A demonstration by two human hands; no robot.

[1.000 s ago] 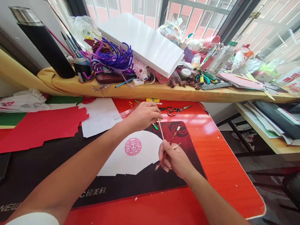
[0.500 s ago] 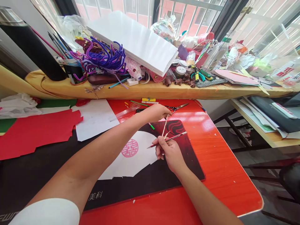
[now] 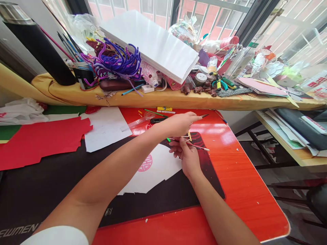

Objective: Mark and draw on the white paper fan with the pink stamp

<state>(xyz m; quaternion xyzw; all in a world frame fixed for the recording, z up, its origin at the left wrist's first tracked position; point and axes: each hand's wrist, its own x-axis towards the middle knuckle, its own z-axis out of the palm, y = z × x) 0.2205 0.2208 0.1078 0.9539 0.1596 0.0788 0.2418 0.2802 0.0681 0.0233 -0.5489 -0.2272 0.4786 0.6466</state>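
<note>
The right hand (image 3: 186, 156) is gripping a thin red-handled paintbrush (image 3: 198, 146) and a pale stick (image 3: 189, 136) above a black desk mat (image 3: 163, 200) on the red worktop (image 3: 255, 190). The left hand (image 3: 177, 124) is holding scissors (image 3: 204, 115), hiding all but the blade tips.

1. Metal bars (image 3: 204, 17) cover the bright window.
2. A pink building (image 3: 153, 10) stands outside.
3. A yellow cloth (image 3: 178, 103) lies on the long ledge.
4. A shiny red table (image 3: 245, 183) sits below.
5. A wood shelf (image 3: 288, 154) stands at the right, above the gray floor (image 3: 281, 207).
</note>
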